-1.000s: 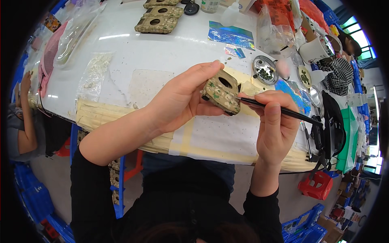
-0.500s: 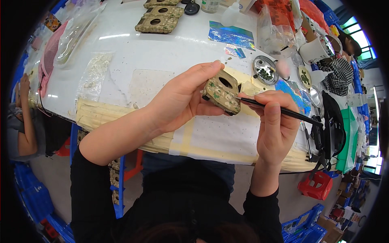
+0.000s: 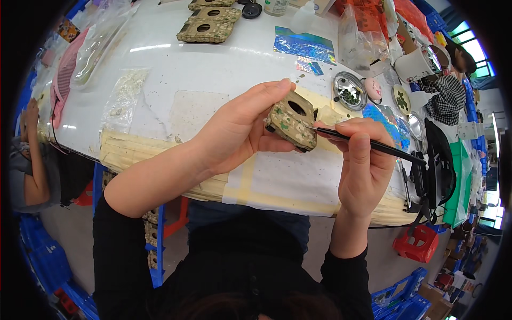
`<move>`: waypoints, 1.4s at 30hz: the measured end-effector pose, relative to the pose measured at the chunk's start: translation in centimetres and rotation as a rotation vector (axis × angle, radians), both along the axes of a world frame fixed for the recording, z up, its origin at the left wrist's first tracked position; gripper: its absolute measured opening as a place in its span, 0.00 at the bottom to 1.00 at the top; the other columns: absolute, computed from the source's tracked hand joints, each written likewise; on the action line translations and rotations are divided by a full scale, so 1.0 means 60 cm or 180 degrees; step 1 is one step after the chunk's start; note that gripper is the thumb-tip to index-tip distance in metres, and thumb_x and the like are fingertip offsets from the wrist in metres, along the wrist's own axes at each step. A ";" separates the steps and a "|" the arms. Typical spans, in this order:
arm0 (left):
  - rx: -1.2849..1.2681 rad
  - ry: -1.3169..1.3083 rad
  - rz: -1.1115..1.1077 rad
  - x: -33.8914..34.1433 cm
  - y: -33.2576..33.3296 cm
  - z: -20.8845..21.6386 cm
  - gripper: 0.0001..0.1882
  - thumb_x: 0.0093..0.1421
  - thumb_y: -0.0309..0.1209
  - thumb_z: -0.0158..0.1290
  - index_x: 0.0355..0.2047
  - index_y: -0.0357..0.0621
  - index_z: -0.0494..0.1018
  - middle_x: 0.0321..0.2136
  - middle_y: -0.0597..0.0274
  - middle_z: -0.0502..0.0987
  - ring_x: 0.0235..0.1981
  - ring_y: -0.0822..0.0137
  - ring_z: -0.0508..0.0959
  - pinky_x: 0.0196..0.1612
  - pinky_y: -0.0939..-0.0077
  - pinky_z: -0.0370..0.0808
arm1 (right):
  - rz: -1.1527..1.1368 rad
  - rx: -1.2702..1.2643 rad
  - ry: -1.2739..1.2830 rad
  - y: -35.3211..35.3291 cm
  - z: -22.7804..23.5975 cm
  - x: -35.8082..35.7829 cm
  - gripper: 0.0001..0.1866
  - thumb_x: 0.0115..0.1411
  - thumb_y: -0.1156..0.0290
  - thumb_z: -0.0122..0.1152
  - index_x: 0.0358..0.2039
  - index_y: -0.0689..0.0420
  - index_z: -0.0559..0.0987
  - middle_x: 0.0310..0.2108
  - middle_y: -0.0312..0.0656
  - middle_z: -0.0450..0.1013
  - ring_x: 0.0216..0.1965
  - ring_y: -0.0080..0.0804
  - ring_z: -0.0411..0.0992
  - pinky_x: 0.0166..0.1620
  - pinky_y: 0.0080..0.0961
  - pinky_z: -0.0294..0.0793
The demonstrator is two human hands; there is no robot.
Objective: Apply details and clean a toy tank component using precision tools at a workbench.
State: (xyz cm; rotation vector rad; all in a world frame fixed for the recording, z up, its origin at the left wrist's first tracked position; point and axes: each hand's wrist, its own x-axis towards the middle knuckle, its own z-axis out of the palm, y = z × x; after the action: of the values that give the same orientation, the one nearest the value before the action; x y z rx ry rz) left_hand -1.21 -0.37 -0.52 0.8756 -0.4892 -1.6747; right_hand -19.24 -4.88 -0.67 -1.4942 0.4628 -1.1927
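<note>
My left hand (image 3: 250, 122) holds up a small camouflage model tank hull (image 3: 298, 127) with a round hole in its top. Its thumb lies over the far edge and the fingers are below. My right hand (image 3: 365, 160) grips a slim black pen-like tool (image 3: 381, 148) with a fine, pale tip. The tip meets the hull's side beside a green patch; whether it carries anything is too small to tell. To the right of the hull, a round metal tin (image 3: 350, 92) contains small dark green pieces.
Several similar camouflage hulls (image 3: 205, 31) stand at the back. Shiny blue sheets (image 3: 305, 45), a squeeze bottle (image 3: 304, 17) and a pink round thing (image 3: 373, 89) lie around. A black bag (image 3: 440, 165) and green tray (image 3: 457, 186) are right. Another person's arm (image 3: 36, 165) shows far left.
Both hands, the hull and the tool stay almost in place. The pink round thing by the tin, blurred earlier, now shows sharply.
</note>
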 end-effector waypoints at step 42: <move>0.0005 0.0219 0.0070 0.010 -0.007 -0.007 0.23 0.65 0.44 0.40 0.53 0.39 0.62 0.35 0.54 0.76 0.29 0.59 0.81 0.25 0.84 0.79 | -0.1848 -0.2694 0.2655 -0.040 0.014 -0.032 0.09 0.44 0.75 0.68 0.27 0.57 0.78 0.22 0.40 0.68 0.30 0.38 0.67 0.32 0.31 0.66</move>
State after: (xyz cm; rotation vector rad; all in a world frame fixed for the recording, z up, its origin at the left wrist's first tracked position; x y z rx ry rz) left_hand -0.59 -0.79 -0.97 0.8191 -0.4298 -1.6794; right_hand -21.15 -7.31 0.15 -2.7408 1.0880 -1.2112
